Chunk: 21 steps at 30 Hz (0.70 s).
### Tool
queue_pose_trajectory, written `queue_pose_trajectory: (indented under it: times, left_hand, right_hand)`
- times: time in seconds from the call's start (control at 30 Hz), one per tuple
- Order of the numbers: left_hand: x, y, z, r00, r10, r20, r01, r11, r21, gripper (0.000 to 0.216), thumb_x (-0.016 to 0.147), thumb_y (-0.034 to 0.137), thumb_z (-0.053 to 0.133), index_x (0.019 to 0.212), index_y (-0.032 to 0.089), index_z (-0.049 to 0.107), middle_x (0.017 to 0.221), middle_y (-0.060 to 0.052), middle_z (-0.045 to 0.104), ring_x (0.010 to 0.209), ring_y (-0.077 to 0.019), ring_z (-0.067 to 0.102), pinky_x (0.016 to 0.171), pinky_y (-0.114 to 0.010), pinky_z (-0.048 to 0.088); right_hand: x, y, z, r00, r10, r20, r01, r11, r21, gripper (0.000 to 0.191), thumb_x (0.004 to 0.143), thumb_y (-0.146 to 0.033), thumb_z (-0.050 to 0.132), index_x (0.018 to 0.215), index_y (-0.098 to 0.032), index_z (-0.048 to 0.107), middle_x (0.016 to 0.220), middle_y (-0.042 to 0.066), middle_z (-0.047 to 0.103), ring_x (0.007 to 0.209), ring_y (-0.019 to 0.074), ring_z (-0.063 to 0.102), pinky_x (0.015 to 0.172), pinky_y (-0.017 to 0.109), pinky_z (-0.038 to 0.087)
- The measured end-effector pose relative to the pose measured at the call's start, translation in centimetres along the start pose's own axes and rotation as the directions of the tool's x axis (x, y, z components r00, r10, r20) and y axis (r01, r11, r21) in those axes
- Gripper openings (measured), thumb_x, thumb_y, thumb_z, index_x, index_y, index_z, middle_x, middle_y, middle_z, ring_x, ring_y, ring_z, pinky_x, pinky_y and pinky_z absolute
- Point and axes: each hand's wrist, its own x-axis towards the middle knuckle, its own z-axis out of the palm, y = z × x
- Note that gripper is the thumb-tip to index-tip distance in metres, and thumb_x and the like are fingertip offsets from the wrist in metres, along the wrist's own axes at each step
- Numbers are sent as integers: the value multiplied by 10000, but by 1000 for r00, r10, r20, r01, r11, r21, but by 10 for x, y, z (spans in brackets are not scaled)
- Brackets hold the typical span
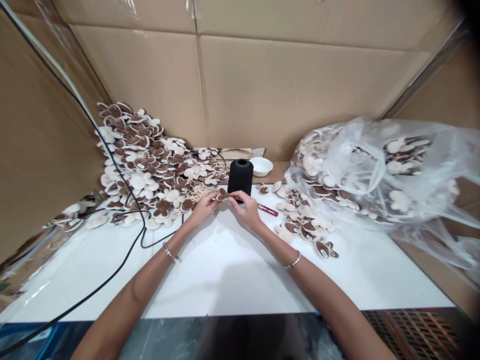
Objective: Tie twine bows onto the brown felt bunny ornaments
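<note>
Between my two hands, over the white table (pixel 180 290), is a small brown-and-white plush bunny-head piece (pixel 222 195). My left hand (pixel 203 208) pinches its left side with closed fingers. The fingers of my right hand (pixel 246 212) are closed on the right side, hiding part of it. Just behind my hands stands a black cone of thread (pixel 240 175). Red thread snips (pixel 268 210) lie to the right of my right hand. A small heap of cream cords (pixel 202 192) sits beyond my left hand.
A tall pile of similar plush pieces (pixel 144 155) leans against the cardboard at left. Pieces with cord bows (pixel 308 230) lie at right, near a full clear plastic bag (pixel 369 172). A white bowl (pixel 261 167) stands behind. A black cable (pixel 127 267) crosses the left side.
</note>
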Motion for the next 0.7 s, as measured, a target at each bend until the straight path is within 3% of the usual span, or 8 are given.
queue_pose_trajectory:
  times: [0.17, 0.33, 0.53, 0.7]
  left_hand:
    - [-9, -2, 7, 993, 57, -100, -42, 988, 149, 267, 925, 264, 453, 1019, 153, 677, 1032, -104, 687, 952, -223, 630, 845, -344, 497]
    - [-16, 8, 9, 988, 144, -63, -115, 936, 333, 347, 930, 156, 398, 1176, 206, 638, 1217, -86, 655, 1130, -216, 602, 958, -372, 474]
    - [-21, 19, 13, 957, 289, -28, -197, 716, 669, 311, 918, 125, 456, 1165, 194, 631, 1151, -92, 692, 1043, -242, 630, 873, -365, 467]
    - [-22, 24, 11, 919, 388, 66, -283, 535, 796, 238, 961, 154, 419, 1065, 173, 632, 968, -93, 708, 896, -234, 620, 758, -351, 413]
  right_hand:
    - [3, 6, 11, 998, -21, -62, 11, 987, -162, 158, 922, -298, 516, 896, -185, 622, 857, 67, 682, 795, 197, 630, 757, 316, 484]
    - [4, 10, 15, 991, -73, -115, 34, 951, -307, 134, 914, -264, 505, 815, -203, 571, 764, 41, 630, 739, 189, 596, 716, 304, 459]
    - [5, 8, 9, 996, -78, -45, 52, 907, -419, 103, 883, -201, 512, 787, -204, 549, 751, 60, 604, 748, 216, 565, 699, 319, 453]
    - [-1, 8, 7, 989, -106, 100, 142, 858, -493, 116, 874, -146, 504, 787, -197, 562, 840, 105, 623, 874, 252, 571, 727, 342, 483]
